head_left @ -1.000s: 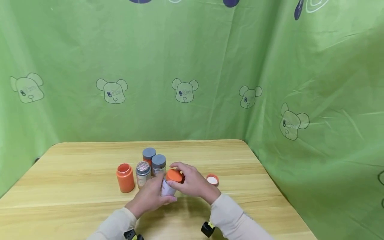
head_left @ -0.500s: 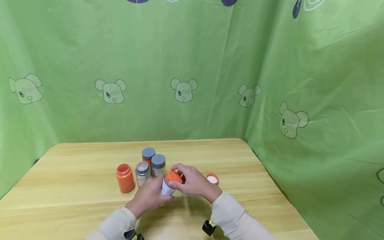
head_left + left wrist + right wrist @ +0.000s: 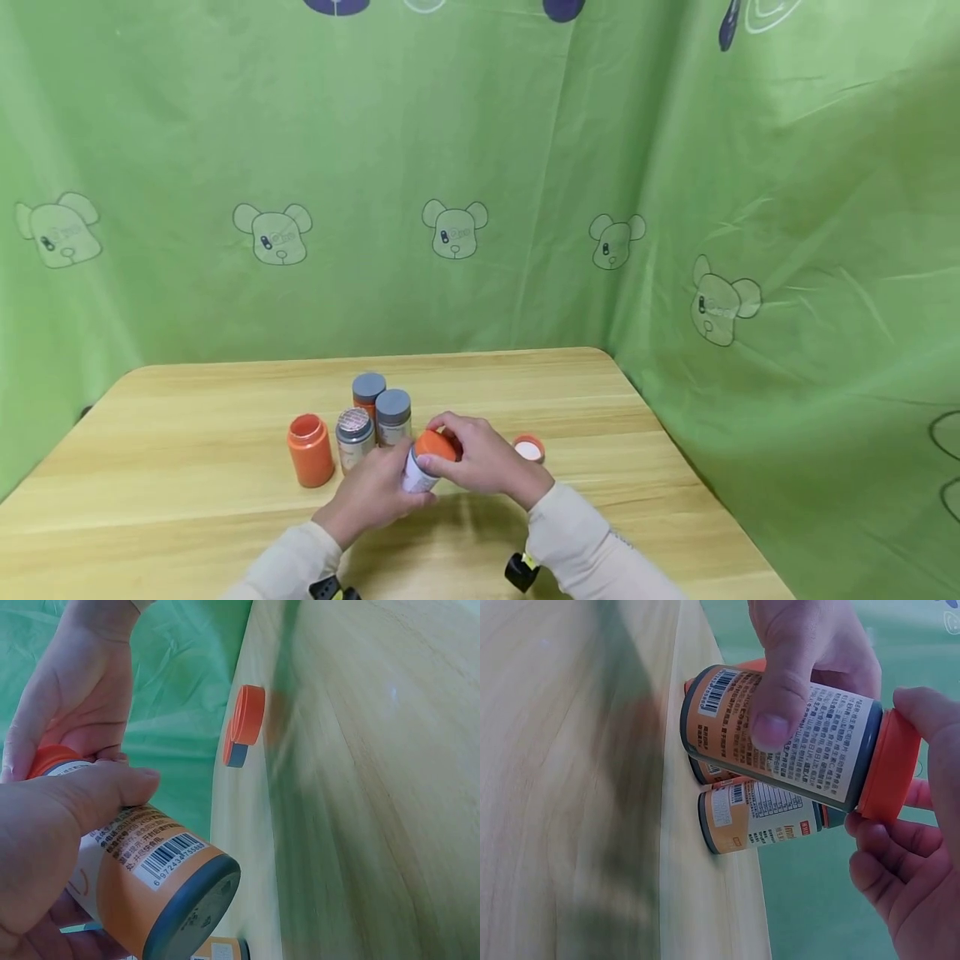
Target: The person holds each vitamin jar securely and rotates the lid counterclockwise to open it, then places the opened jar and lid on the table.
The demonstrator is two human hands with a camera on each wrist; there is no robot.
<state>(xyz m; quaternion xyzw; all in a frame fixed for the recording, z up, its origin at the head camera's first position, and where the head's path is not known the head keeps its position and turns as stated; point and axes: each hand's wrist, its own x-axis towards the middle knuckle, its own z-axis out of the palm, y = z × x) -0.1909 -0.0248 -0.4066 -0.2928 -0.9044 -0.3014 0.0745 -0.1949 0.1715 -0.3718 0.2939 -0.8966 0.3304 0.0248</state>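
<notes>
My left hand (image 3: 378, 486) grips a supplement bottle (image 3: 780, 735) by its body, the thumb lying across the printed label. The bottle has a white and orange label, a barcode and a dark grey base, and it is tilted above the table. On its mouth sits an orange lid (image 3: 890, 766), which my right hand (image 3: 483, 458) holds between thumb and fingers. Just left of the hands stand a bottle with a foil-topped mouth (image 3: 354, 421) and two bottles with grey lids, a nearer one (image 3: 393, 404) and a farther one (image 3: 369, 385).
An orange bottle without a lid (image 3: 311, 457) stands leftmost in the group. Right of my right hand, an orange lid (image 3: 528, 448) lies with its white liner up; a grey lid (image 3: 238, 755) shows beside it in the left wrist view. Green curtain hangs behind the wooden table (image 3: 187, 533).
The held bottle and its orange lid have tilted a little more, the right hand turning slightly with the lid. Both hands keep their hold; the standing bottles have not moved on the table.
</notes>
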